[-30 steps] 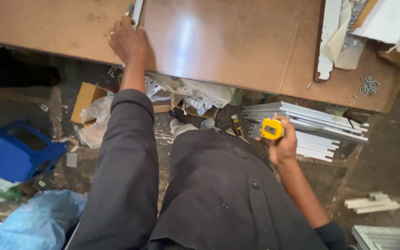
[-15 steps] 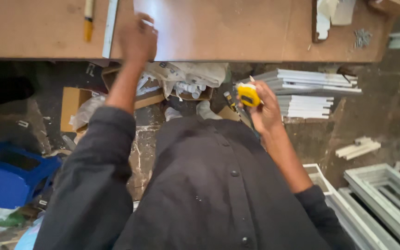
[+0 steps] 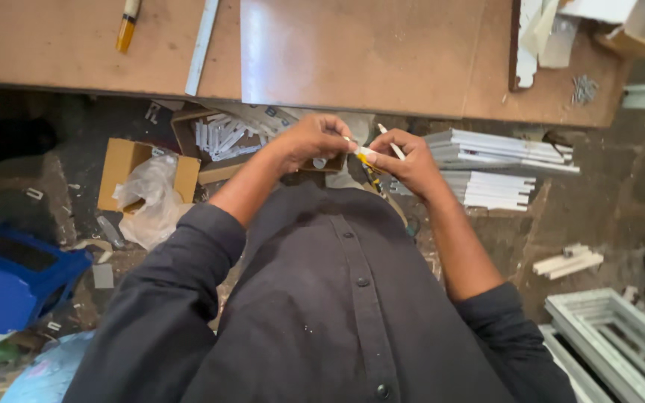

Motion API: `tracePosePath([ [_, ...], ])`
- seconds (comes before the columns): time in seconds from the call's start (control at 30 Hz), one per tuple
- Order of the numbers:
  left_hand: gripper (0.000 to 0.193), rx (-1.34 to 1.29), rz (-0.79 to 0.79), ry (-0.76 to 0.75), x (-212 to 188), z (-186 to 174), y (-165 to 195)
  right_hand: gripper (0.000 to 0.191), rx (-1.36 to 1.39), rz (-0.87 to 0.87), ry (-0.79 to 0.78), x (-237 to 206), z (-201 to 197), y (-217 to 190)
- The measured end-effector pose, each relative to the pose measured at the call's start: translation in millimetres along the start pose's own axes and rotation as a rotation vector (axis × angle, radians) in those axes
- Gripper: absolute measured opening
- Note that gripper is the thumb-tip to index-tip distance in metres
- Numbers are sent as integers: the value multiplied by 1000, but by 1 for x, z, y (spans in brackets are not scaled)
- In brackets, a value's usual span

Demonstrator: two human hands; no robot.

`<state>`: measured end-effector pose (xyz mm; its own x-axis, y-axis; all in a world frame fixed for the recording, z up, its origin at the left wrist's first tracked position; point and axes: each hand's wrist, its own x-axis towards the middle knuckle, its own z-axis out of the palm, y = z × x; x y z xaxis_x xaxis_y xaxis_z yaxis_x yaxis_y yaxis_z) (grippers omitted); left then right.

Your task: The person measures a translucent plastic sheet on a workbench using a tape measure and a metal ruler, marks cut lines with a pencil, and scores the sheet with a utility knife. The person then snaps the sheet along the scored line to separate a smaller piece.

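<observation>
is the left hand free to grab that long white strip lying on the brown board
Probably not right away: the left hand is pinching a small yellow-and-white tool together with the right hand. The long white strip itself lies uncovered on the brown board.

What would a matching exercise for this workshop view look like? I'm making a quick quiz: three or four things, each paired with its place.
Things:
1. white strip
2. blue case
3. loose screws
4. cardboard box

Places:
A. floor, far left
B. workbench, right end
C. floor below the bench, holding a plastic bag
D. flat on the workbench, left part

Pairs: 1-D, 2-A, 3-B, 4-C
</observation>
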<state>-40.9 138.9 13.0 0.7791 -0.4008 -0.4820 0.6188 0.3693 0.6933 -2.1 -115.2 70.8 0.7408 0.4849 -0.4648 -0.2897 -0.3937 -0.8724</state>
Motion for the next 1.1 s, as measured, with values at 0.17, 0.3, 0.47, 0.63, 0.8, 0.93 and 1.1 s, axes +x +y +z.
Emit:
tracePosePath([
  [0.17,16,8,159,360,27,-80,40,21,-323,-63,111,41,-71,-8],
  [0.3,16,67,337,718,42,-129,93,27,-544,-186,137,90,-149,-29],
  [0.47,12,277,478,1132,75,-131,126,32,-607,-288,95,159,-185,-45],
  [0.63,11,697,644,1471,103,-117,128,34,-666,-397,134,203,-165,-39],
  [0.8,12,711,628,1575,110,-108,121,33,-549,-415,104,219,-154,-28],
  [0.93,9,734,636,1586,114,-107,125,33,-550,-429,67,228,-155,-24],
  [1.1,16,839,602,1583,115,-111,121,32,-539,-481,91,237,-160,-16],
])
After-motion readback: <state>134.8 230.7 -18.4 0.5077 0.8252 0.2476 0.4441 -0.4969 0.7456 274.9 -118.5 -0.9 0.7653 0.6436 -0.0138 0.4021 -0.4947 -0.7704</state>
